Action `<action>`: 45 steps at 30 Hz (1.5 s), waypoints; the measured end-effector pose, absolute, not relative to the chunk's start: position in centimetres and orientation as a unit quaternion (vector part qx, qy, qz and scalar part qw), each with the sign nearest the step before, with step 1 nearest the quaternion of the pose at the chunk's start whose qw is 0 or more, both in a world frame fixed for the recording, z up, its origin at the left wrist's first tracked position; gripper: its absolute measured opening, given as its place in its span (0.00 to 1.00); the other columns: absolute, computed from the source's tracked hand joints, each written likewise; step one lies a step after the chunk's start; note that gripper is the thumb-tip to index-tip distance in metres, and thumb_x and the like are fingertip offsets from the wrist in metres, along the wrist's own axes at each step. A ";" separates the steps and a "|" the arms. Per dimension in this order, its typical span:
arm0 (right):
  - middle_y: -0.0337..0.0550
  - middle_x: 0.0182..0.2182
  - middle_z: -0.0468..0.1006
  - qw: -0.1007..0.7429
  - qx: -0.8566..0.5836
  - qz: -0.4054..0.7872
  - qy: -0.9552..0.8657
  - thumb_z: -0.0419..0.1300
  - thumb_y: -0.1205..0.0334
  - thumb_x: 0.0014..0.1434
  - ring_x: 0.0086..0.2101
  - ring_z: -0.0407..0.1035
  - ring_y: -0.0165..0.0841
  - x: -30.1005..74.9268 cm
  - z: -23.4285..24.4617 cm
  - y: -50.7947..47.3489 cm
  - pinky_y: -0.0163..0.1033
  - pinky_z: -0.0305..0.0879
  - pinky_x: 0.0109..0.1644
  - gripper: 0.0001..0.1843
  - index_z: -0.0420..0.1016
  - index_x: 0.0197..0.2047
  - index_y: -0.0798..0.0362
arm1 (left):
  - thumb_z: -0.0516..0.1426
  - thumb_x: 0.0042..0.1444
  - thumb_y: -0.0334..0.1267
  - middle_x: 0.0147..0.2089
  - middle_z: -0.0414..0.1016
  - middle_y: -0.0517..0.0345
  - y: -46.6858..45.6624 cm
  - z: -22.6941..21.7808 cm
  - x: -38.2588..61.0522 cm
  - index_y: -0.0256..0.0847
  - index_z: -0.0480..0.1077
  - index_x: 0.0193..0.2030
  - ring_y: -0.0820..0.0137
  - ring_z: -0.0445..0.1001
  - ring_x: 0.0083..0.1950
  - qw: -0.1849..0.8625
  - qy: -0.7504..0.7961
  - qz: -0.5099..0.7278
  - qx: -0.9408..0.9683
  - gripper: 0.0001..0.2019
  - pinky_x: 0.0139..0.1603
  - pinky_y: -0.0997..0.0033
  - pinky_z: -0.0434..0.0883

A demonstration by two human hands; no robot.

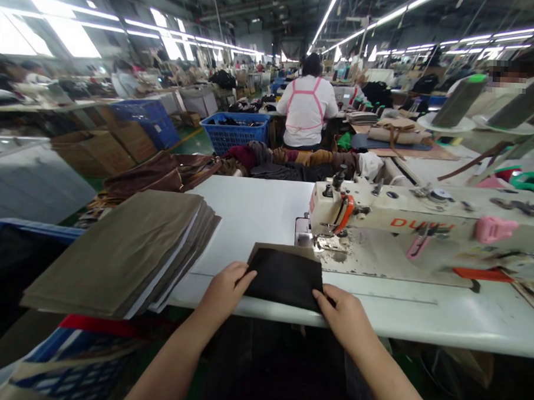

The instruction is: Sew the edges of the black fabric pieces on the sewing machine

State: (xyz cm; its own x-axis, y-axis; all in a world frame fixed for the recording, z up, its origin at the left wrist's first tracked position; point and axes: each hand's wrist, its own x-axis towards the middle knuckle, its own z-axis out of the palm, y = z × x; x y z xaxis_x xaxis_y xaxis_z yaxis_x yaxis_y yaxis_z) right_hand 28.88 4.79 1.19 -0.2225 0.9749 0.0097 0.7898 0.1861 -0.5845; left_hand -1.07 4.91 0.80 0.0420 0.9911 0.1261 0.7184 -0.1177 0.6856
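A black fabric piece point(285, 277) lies on the white sewing table over an olive piece point(265, 247), whose edge shows along its far side. My left hand point(230, 284) pinches the black piece at its left edge. At the right edge my right hand point(339, 306) grips it between thumb and fingers. Just beyond the fabric stands the sewing machine point(425, 221), its presser foot point(329, 244) a little to the right of the cloth and apart from my fingers.
A thick stack of olive fabric panels point(118, 246) overhangs the table's left front edge. Scissors with green handles point(527, 182) and thread cones point(459, 102) are at the right. A blue basket point(237, 134) and a seated co-worker point(307, 107) are ahead, behind heaped cloth.
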 end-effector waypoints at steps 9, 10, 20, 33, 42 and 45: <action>0.38 0.25 0.76 0.151 -0.612 0.182 -0.754 0.50 0.52 0.70 0.27 0.70 0.33 28.5 1.3 4.6 0.37 0.53 0.32 0.18 0.69 0.31 0.48 | 0.52 0.66 0.48 0.33 0.73 0.55 5.1 1.7 -0.8 0.43 0.67 0.28 0.63 0.73 0.36 0.188 0.669 0.173 0.698 0.17 0.40 0.64 0.68; 0.38 0.25 0.76 0.149 -0.614 0.184 -0.753 0.50 0.52 0.70 0.27 0.70 0.33 28.6 1.3 4.5 0.37 0.53 0.32 0.18 0.69 0.31 0.48 | 0.53 0.66 0.47 0.36 0.75 0.53 5.1 1.9 -0.6 0.42 0.70 0.33 0.62 0.74 0.39 0.173 0.675 0.186 0.693 0.14 0.42 0.63 0.69; 0.39 0.27 0.79 0.126 -0.624 0.189 -0.747 0.51 0.53 0.70 0.28 0.74 0.34 28.1 2.0 4.4 0.37 0.51 0.32 0.16 0.73 0.34 0.47 | 0.57 0.65 0.40 0.62 0.74 0.48 9.9 3.9 5.5 0.43 0.70 0.60 0.57 0.67 0.66 0.140 0.504 0.241 0.818 0.18 0.69 0.51 0.62; 0.45 0.37 0.83 0.118 -0.642 0.161 -0.740 0.51 0.54 0.71 0.32 0.79 0.38 27.5 1.7 3.9 0.37 0.61 0.32 0.27 0.57 0.69 0.53 | 0.58 0.65 0.42 0.41 0.78 0.51 14.1 2.8 7.5 0.42 0.77 0.40 0.62 0.76 0.43 0.109 0.559 0.057 0.820 0.08 0.45 0.65 0.68; 0.49 0.50 0.81 0.115 -0.612 0.105 -0.775 0.48 0.59 0.72 0.38 0.80 0.37 27.2 1.3 4.1 0.38 0.71 0.37 0.24 0.60 0.69 0.49 | 0.58 0.66 0.44 0.44 0.79 0.48 14.7 3.0 8.2 0.41 0.76 0.43 0.60 0.78 0.46 0.095 0.568 0.016 0.818 0.10 0.47 0.63 0.68; 0.48 0.51 0.81 0.112 -0.611 0.103 -0.777 0.48 0.59 0.72 0.38 0.80 0.37 27.2 1.3 4.2 0.39 0.72 0.38 0.24 0.62 0.68 0.49 | 0.58 0.66 0.44 0.44 0.80 0.48 14.7 3.1 8.3 0.41 0.76 0.43 0.58 0.78 0.47 0.093 0.564 0.012 0.820 0.10 0.46 0.62 0.68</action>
State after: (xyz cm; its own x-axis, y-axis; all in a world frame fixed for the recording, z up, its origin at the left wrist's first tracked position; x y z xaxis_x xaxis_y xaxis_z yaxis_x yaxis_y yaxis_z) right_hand 27.24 4.16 1.29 -0.2285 0.9723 0.0488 0.9263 0.2326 -0.2965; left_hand 8.28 14.72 3.07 0.3628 0.9279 -0.0863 0.9235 -0.3456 0.1665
